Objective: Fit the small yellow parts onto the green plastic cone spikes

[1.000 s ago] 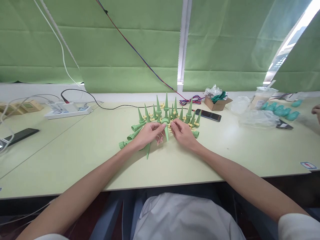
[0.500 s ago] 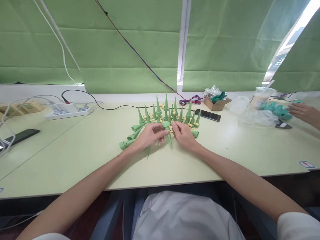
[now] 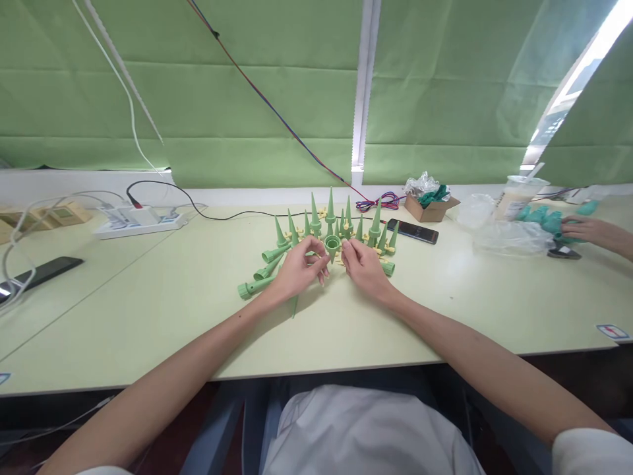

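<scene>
A: We hold one green cone (image 3: pixel 332 247) between both hands, its open mouth turned toward us, just in front of the cluster of green spikes (image 3: pixel 330 221) on the table (image 3: pixel 148 297). Our left hand (image 3: pixel 298 269) pinches its rim with curled fingers.

B: And our right hand (image 3: pixel 363 267) is closed at the cone's other side, perhaps on a small yellow piece; we cannot tell. Fallen spikes (image 3: pixel 260 277) lie beside our left wrist. A phone (image 3: pixel 412 231) and a cardboard box (image 3: pixel 429 206) sit behind; another person's hand (image 3: pixel 588 227) works at teal parts (image 3: pixel 541 216) well apart.
</scene>
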### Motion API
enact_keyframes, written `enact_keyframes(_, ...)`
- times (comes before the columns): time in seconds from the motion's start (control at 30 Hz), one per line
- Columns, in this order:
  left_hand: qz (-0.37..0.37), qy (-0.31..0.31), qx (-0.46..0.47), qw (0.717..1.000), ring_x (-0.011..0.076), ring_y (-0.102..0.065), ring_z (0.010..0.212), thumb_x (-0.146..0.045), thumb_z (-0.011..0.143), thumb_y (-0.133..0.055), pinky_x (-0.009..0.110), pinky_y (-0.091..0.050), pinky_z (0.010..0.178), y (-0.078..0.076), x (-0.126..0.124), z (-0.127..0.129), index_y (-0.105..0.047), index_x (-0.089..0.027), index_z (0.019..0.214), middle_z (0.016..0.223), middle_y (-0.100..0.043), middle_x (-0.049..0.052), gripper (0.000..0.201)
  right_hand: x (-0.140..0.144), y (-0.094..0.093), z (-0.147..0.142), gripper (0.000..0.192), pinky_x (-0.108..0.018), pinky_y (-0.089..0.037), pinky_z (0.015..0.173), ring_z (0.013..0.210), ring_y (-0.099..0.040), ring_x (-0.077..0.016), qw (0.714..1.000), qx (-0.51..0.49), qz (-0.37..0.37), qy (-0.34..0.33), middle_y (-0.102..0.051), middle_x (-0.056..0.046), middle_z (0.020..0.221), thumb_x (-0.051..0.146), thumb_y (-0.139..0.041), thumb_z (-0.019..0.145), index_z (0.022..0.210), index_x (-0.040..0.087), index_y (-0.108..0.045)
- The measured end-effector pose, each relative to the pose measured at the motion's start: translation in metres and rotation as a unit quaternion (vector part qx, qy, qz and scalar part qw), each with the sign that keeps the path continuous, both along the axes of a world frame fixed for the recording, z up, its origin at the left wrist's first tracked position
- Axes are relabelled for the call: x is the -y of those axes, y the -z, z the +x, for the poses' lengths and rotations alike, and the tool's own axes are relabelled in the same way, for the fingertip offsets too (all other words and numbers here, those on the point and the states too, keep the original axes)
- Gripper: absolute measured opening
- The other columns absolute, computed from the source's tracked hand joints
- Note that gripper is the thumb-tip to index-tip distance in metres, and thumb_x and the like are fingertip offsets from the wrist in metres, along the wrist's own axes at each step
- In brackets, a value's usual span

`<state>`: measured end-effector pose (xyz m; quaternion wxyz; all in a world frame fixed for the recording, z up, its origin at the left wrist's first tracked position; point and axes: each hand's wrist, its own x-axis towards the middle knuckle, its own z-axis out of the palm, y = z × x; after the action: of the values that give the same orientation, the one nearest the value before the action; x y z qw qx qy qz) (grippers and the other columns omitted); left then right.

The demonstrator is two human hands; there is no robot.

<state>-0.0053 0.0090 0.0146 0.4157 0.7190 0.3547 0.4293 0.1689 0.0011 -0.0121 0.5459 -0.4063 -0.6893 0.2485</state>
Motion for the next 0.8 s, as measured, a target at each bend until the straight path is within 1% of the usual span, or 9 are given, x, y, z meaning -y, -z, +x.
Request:
enact_keyframes(0.07, -0.040, 0.011, 0.017, 0.999, 0.0145, -0.064, 0.059, -0.049, 0.085, -0.063, 0.028, -0.055, 0.049, -0.0015, -0.0005, 0.0003, -0.053, -0.018, 0.083, 0.079, -0.060, 0.002, 0.033, -0.0007, 0.0002, 0.0007, 0.040, -0.028, -0.033, 0.057, 0.056, -0.043, -0.0124, 1.000, -0.002, 0.005, 0.008, -0.047, 0.002, 0.062, 0.046, -0.038, 0.101, 0.070, 0.022, -0.040)
enact_keyframes(0.17, -0.118, 0.036, 0.039, 0.992, 0.0160, -0.063, 0.058, -0.059, 0.090, -0.052, 0.029, -0.054, 0.051, -0.0048, 0.0001, 0.0000, -0.058, -0.015, 0.072, 0.069, -0.062, 0.005, 0.048, -0.0003, -0.0003, 0.0014, 0.039, -0.028, -0.033, 0.056, 0.055, -0.042, -0.0122, 1.000, 0.004, 0.013, 0.001, -0.046, 0.003, 0.061, 0.046, -0.039, 0.101, 0.070, 0.022, -0.043)
enact_keyframes(0.27, -0.187, 0.062, 0.054, 0.979, 0.0161, -0.062, 0.055, -0.064, 0.090, -0.049, 0.030, -0.052, 0.050, -0.0071, 0.0015, -0.0004, -0.060, -0.013, 0.069, 0.071, -0.066, 0.009, 0.056, 0.0024, -0.0021, 0.0014, 0.034, -0.028, -0.031, 0.054, 0.052, -0.040, -0.0118, 0.999, 0.018, 0.004, -0.032, -0.043, 0.004, 0.059, 0.045, -0.045, 0.099, 0.074, 0.021, -0.048)
enact_keyframes(0.37, -0.204, 0.077, 0.053, 0.975, 0.0160, -0.062, 0.055, -0.063, 0.088, -0.053, 0.030, -0.051, 0.051, -0.0070, 0.0020, -0.0011, -0.061, -0.012, 0.072, 0.072, -0.066, 0.009, 0.054, 0.0053, -0.0041, 0.0012, 0.032, -0.027, -0.030, 0.054, 0.051, -0.038, -0.0118, 0.999, 0.030, -0.004, -0.045, -0.043, 0.005, 0.057, 0.044, -0.046, 0.098, 0.076, 0.021, -0.050)
enact_keyframes(0.47, -0.187, 0.080, 0.050, 0.978, 0.0171, -0.063, 0.058, -0.062, 0.087, -0.056, 0.031, -0.052, 0.053, -0.0055, 0.0014, -0.0023, -0.060, -0.013, 0.078, 0.070, -0.065, 0.007, 0.050, 0.0062, -0.0046, 0.0013, 0.033, -0.028, -0.031, 0.056, 0.053, -0.038, -0.0121, 0.998, 0.038, 0.001, -0.046, -0.044, 0.004, 0.058, 0.043, -0.044, 0.099, 0.075, 0.022, -0.048)
enact_keyframes(0.57, -0.146, 0.079, 0.024, 0.986, 0.0179, -0.064, 0.060, -0.060, 0.087, -0.056, 0.031, -0.053, 0.054, -0.0057, 0.0025, -0.0033, -0.058, -0.015, 0.078, 0.067, -0.062, 0.003, 0.046, 0.0048, -0.0031, 0.0014, 0.035, -0.028, -0.031, 0.057, 0.054, -0.039, -0.0123, 0.998, 0.045, 0.006, -0.035, -0.044, 0.004, 0.059, 0.042, -0.043, 0.099, 0.071, 0.022, -0.045)
enact_keyframes(0.67, -0.073, 0.056, -0.045, 0.995, 0.0172, -0.064, 0.058, -0.056, 0.087, -0.060, 0.030, -0.054, 0.057, -0.0076, 0.0057, -0.0039, -0.056, -0.017, 0.077, 0.064, -0.061, 0.001, 0.040, 0.0026, -0.0006, 0.0014, 0.037, -0.028, -0.031, 0.057, 0.055, -0.039, -0.0121, 0.998, 0.055, 0.011, -0.020, -0.043, 0.004, 0.059, 0.041, -0.042, 0.099, 0.068, 0.021, -0.040)
enact_keyframes(0.73, -0.025, 0.037, -0.095, 0.994, 0.0151, -0.061, 0.053, -0.051, 0.086, -0.062, 0.029, -0.052, 0.056, -0.0081, 0.0075, -0.0040, -0.056, -0.018, 0.079, 0.062, -0.061, -0.001, 0.035, 0.0013, 0.0008, 0.0013, 0.038, -0.028, -0.030, 0.057, 0.055, -0.038, -0.0119, 0.997, 0.073, 0.014, -0.007, -0.041, 0.004, 0.058, 0.040, -0.042, 0.099, 0.065, 0.021, -0.037)
enact_keyframes(0.8, 0.007, 0.020, -0.130, 0.991, 0.0124, -0.055, 0.047, -0.047, 0.085, -0.064, 0.027, -0.049, 0.052, -0.0071, 0.0081, -0.0039, -0.054, -0.019, 0.079, 0.060, -0.059, -0.002, 0.031, 0.0003, 0.0018, 0.0012, 0.040, -0.028, -0.028, 0.057, 0.053, -0.036, -0.0116, 0.995, 0.095, 0.015, 0.005, -0.040, 0.004, 0.056, 0.039, -0.041, 0.098, 0.063, 0.021, -0.036)
